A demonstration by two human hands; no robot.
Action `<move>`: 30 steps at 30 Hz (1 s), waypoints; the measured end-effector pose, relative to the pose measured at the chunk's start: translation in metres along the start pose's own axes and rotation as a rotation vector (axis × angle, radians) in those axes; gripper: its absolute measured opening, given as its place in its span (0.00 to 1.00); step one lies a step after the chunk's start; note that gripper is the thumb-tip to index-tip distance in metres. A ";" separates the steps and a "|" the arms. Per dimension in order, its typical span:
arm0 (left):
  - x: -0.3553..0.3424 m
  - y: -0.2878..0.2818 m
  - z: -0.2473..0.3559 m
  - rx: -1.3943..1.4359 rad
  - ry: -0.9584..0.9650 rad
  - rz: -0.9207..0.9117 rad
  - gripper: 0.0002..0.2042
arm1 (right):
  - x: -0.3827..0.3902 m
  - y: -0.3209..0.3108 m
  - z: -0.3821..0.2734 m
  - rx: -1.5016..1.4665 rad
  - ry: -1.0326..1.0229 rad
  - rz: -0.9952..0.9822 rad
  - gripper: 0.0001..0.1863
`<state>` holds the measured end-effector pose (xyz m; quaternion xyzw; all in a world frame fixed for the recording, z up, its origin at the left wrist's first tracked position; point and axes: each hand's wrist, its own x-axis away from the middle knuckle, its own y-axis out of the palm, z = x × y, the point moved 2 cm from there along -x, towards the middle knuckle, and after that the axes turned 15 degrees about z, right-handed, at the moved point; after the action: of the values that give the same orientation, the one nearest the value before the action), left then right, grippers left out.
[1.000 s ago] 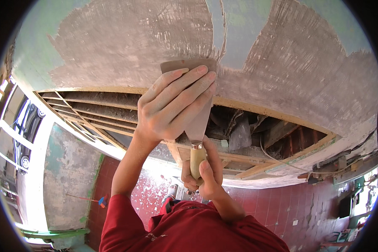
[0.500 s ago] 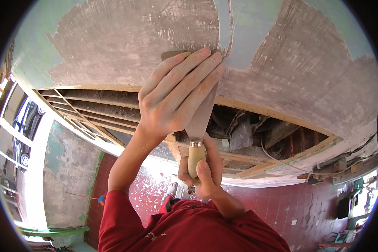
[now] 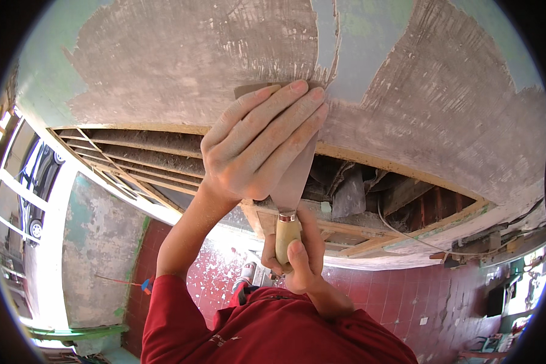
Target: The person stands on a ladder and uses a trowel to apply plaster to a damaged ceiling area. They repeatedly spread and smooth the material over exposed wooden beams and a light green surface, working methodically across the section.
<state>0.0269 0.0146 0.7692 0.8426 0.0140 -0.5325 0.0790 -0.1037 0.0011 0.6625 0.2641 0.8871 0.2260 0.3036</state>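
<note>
A wide scraper point(image 3: 295, 176) with a light wooden handle lies with its blade edge against the scraped ceiling surface point(image 3: 164, 60). Wrapped round the handle from below is my right hand point(image 3: 303, 255), its thumb along the wood. My left hand point(image 3: 258, 142) rests on the blade with fingers stretched out and flat, covering most of it. Both hands look dusty. Just beyond my left fingertips runs a strip of pale blue-green paint point(image 3: 352, 67) with a ragged, cracked edge. Brown-grey bare patches lie on both sides of it.
Below the scraped area is a wood-framed opening point(image 3: 400, 182) with slats, loose debris and a hanging cable point(image 3: 400, 230). The red tiled floor point(image 3: 376, 291) far below is strewn with pale flakes. A patchy wall point(image 3: 97, 242) and a bright doorway stand at left.
The scraper and both my hands have slid a little toward me and slightly right along the surface. My grip looks the same.
</note>
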 end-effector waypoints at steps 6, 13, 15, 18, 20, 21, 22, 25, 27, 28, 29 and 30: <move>-0.015 0.006 -0.003 0.039 -0.068 -0.002 0.12 | -0.010 0.004 -0.001 -0.001 -0.029 0.014 0.30; -0.001 0.001 -0.007 0.109 -0.031 0.035 0.13 | -0.006 0.001 0.001 0.003 -0.049 -0.017 0.28; -0.009 0.001 -0.007 0.095 -0.017 0.036 0.13 | -0.006 0.008 -0.003 -0.032 -0.063 -0.005 0.28; -0.008 0.003 -0.005 0.080 0.005 0.047 0.13 | -0.003 0.005 -0.002 -0.030 -0.046 0.005 0.29; -0.003 -0.001 -0.001 0.065 0.008 0.015 0.13 | 0.000 0.003 -0.002 -0.034 -0.020 0.004 0.29; -0.001 -0.002 0.000 0.058 0.009 -0.001 0.13 | 0.002 0.002 -0.003 -0.045 -0.006 0.003 0.29; -0.003 -0.001 -0.001 0.057 0.012 0.015 0.13 | 0.003 0.003 -0.003 -0.056 0.010 0.006 0.29; -0.011 0.001 -0.006 0.058 0.016 0.037 0.12 | -0.008 0.007 -0.008 -0.054 -0.021 -0.003 0.29; -0.014 0.001 -0.006 0.062 0.012 0.019 0.12 | -0.007 0.008 -0.008 -0.044 -0.025 0.001 0.30; -0.013 0.001 -0.005 0.058 0.009 0.017 0.12 | -0.006 0.008 -0.007 -0.038 -0.025 -0.002 0.30; -0.010 0.000 -0.002 0.053 0.006 0.016 0.12 | -0.003 0.007 -0.006 -0.039 -0.011 0.008 0.30; -0.007 0.000 -0.001 0.049 0.003 0.014 0.12 | 0.002 0.006 -0.005 -0.039 0.002 0.017 0.30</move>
<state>0.0247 0.0155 0.7760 0.8451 -0.0051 -0.5310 0.0619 -0.1064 0.0055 0.6691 0.2654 0.8805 0.2464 0.3059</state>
